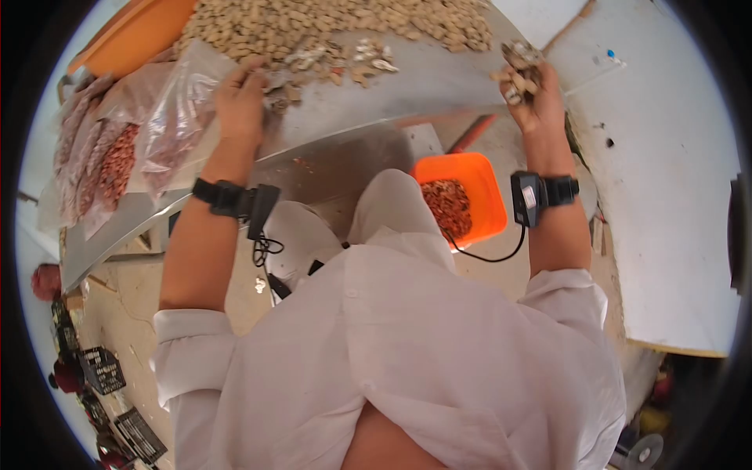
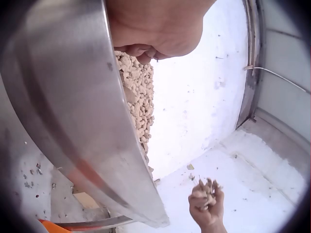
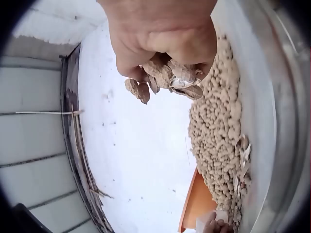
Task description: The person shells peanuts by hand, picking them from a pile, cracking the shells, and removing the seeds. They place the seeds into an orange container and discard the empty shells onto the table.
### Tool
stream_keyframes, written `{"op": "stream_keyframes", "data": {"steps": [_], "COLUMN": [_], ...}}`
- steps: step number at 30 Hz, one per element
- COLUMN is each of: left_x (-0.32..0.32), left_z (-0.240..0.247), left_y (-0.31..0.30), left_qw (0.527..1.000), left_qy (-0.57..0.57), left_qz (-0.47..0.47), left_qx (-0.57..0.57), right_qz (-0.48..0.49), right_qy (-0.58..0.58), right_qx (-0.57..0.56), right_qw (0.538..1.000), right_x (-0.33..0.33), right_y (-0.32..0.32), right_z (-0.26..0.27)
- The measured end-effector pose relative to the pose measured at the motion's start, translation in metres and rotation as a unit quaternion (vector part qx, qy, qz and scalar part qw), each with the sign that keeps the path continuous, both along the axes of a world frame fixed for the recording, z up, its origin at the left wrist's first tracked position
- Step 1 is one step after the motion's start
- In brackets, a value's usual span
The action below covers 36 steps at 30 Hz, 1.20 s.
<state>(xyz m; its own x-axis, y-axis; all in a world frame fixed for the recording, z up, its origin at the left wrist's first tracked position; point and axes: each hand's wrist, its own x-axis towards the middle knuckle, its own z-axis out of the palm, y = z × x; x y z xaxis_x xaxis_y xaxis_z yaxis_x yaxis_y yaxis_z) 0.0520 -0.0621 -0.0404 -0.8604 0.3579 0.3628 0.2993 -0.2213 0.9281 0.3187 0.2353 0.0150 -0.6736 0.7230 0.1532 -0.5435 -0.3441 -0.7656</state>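
Observation:
My right hand [image 1: 540, 102] is raised off the right end of the metal table [image 1: 337, 102], gripping a handful of peanut shells [image 3: 170, 77]. Some of them stick out past the fingers, one broken with a pale inside. At the table's left side my left hand [image 1: 239, 102] lies low, next to loose shell bits [image 1: 282, 95] and a clear plastic bag [image 1: 176, 110]. Its fingers [image 2: 143, 54] look bent in the left wrist view, and I cannot tell whether they hold anything. A big heap of peanuts in the shell [image 1: 337, 23] covers the back of the table.
Bags of reddish shelled peanuts [image 1: 117, 168] lie on the left. A large orange basin [image 1: 133, 39] stands behind them. Below the table's front edge, beside my knee, sits an orange bucket [image 1: 489, 196] with reddish peanuts inside. A white wall [image 1: 658, 196] rises to the right.

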Motion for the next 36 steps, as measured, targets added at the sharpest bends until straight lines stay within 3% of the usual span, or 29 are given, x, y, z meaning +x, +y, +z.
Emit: {"op": "stream_keyframes", "data": {"steps": [4,7,10,13,15,17,19,22,26,30,32,34,36], "left_x": [0.0,0.002,0.004,0.001,0.002,0.002,0.003,0.007,0.003,0.009,0.005,0.003,0.006], "left_z": [0.0,0.003,0.005,0.003,0.004,0.003,0.003,0.007,0.003,0.008,0.006,0.004,0.006], "left_y": [-0.001,0.0,0.0,-0.001,-0.001,0.0,-0.002,0.0,-0.001,-0.002,-0.003,-0.005,-0.007], "left_qw": [0.999,0.999,0.999,0.999,1.0,0.999,0.999,0.998,0.996,0.994,0.992,0.991,0.989], "left_qy": [-0.031,-0.032,-0.031,-0.028,-0.029,-0.029,-0.031,-0.032,-0.018,-0.008,-0.018,-0.026,-0.039], "left_qz": [-0.013,-0.021,-0.014,-0.016,-0.01,-0.018,-0.01,0.017,0.032,0.063,0.063,0.068,0.077], "left_qx": [-0.001,0.001,0.002,0.007,0.005,0.01,0.018,0.053,0.087,0.093,0.109,0.114,0.119], "right_qz": [-0.097,-0.172,-0.18,-0.142,-0.164,-0.181,-0.195,-0.341,-0.268,-0.134,-0.076,0.024,0.034], "right_qy": [-0.076,-0.251,-0.448,-0.49,-0.57,-0.59,-0.545,-0.373,-0.222,-0.185,-0.201,-0.265,-0.296], "right_qx": [-0.023,0.064,0.06,0.1,0.135,0.163,0.191,0.22,0.376,0.541,0.622,0.63,0.648], "right_qw": [0.992,0.951,0.873,0.854,0.793,0.77,0.793,0.834,0.859,0.809,0.753,0.73,0.701], "right_x": [0.091,0.131,0.137,0.13,0.122,0.121,0.12,0.109,0.061,-0.019,-0.065,-0.101,-0.144], "right_y": [0.024,0.038,0.049,0.052,0.059,0.066,0.076,0.074,0.019,-0.041,-0.058,-0.076,-0.063], "right_z": [-0.052,-0.12,-0.179,-0.222,-0.239,-0.246,-0.242,-0.208,-0.097,-0.023,-0.019,-0.005,-0.021]}}
